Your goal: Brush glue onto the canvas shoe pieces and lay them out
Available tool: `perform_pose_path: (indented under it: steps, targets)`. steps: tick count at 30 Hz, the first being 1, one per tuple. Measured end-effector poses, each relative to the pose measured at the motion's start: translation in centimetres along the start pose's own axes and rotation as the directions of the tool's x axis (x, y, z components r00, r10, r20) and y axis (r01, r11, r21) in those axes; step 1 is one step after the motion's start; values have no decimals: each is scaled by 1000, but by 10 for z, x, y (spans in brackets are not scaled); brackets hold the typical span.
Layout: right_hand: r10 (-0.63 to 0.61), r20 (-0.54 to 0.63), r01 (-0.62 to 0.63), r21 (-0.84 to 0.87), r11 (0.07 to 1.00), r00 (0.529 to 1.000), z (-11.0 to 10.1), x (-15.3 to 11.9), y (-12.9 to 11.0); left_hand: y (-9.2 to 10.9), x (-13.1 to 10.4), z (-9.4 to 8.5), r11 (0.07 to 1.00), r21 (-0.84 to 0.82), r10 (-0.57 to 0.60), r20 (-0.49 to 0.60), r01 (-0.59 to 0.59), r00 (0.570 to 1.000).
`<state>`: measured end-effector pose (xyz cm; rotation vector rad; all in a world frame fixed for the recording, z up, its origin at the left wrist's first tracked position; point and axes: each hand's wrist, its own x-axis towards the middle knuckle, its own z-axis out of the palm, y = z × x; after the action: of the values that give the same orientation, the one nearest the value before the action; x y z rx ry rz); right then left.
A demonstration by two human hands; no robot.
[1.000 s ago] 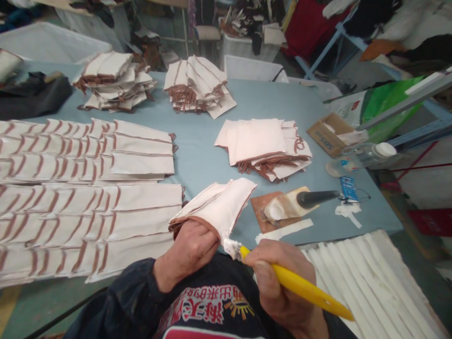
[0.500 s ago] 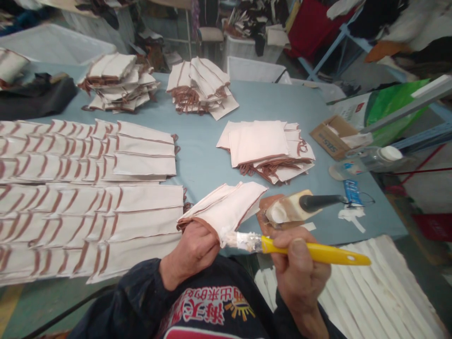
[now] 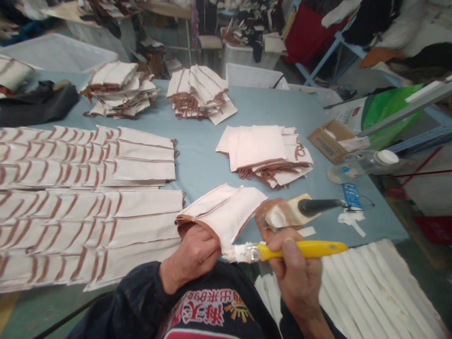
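Both were closed: your left hand (image 3: 192,254) gripped the white fabric piece (image 3: 229,207) at its brown rim (image 3: 204,223), by the near edge of the table (image 3: 197,160); your right hand (image 3: 296,268) clasped the yellow brush (image 3: 264,252), its bristles (image 3: 230,254) seemingly touching the piece

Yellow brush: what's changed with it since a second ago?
The yellow brush has swung from slanting to nearly level across the view, its handle end moving upward in the picture. The right hand still grips it; the left hand still holds the cream fabric piece. The piles stayed put.
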<state>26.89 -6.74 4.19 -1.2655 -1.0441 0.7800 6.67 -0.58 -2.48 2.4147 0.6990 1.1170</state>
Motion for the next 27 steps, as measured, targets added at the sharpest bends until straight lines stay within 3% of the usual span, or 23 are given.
perform_pose_path:
  steps: [2,4,7,10,13,15,19,21,24,25,27]
  targets:
    - [-84,-74,81,-41,996,994,-6,14,3,2,3,-2,999,-40,-19,23,20,1000]
    - [-178,-68,169,-130,977,982,-10,33,12,3,4,-3,996,-74,-50,42,53,998]
    - [-265,49,268,-298,916,963,-6,63,38,6,2,-2,981,-120,-142,82,151,986]
    - [-276,214,340,-376,862,937,8,85,68,9,-4,3,945,-226,-201,175,238,964]
    - [-215,357,353,-385,853,909,24,91,91,11,-7,7,915,-287,-217,245,284,945]
    - [-205,375,352,-381,855,904,30,89,100,12,-6,6,908,-298,-226,244,294,943]
    - [-266,250,350,-409,843,931,29,82,106,11,-1,-5,859,-374,-274,242,350,931]
    - [-314,147,347,-426,835,938,24,82,105,11,2,-15,804,-379,-349,322,458,880]
    - [-377,15,345,-444,827,926,17,84,100,11,4,-34,777,-210,-463,447,593,765]
    - [-393,-16,345,-447,825,919,15,84,98,10,4,-40,792,-135,-486,451,595,748]
    - [-414,-61,346,-448,825,908,13,82,94,9,3,-50,829,-17,-509,389,559,768]
